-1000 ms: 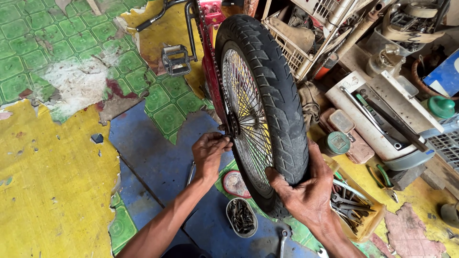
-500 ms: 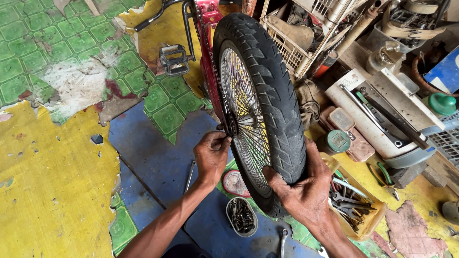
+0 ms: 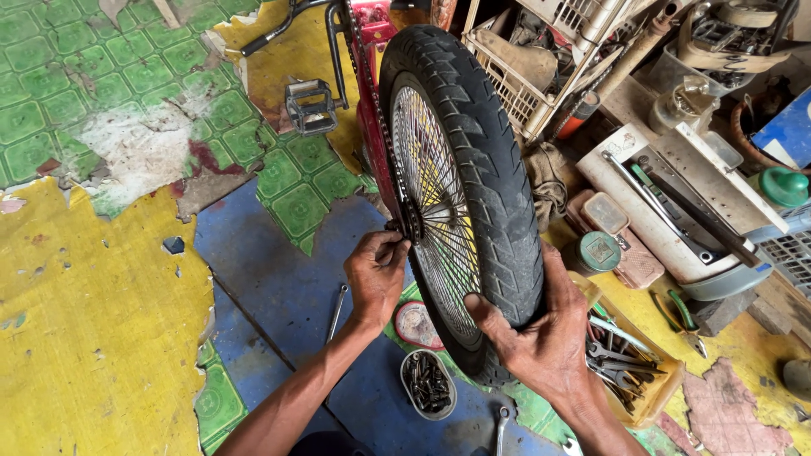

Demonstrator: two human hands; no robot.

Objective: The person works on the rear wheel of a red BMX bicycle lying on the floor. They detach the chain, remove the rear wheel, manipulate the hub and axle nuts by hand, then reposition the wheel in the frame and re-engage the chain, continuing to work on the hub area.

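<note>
Two bare hands are seen at a spoked wheel (image 3: 439, 211) that is held upright over a worn, painted floor (image 3: 101, 338). The black tyre (image 3: 494, 169) is gripped low down by the right hand (image 3: 541, 338), its fingers spread and wrapped over the tread, the thumb laid on the sidewall. The fingers of the left hand (image 3: 376, 270) are bunched together at the hub, just beside the chain (image 3: 380, 143); what they pinch cannot be told. A small tin of bolts (image 3: 428, 384) is seen below the left wrist, and a flat spanner (image 3: 336, 311) lies just left of it. A tray of tools (image 3: 625, 363) sits beside the right hand.
</note>
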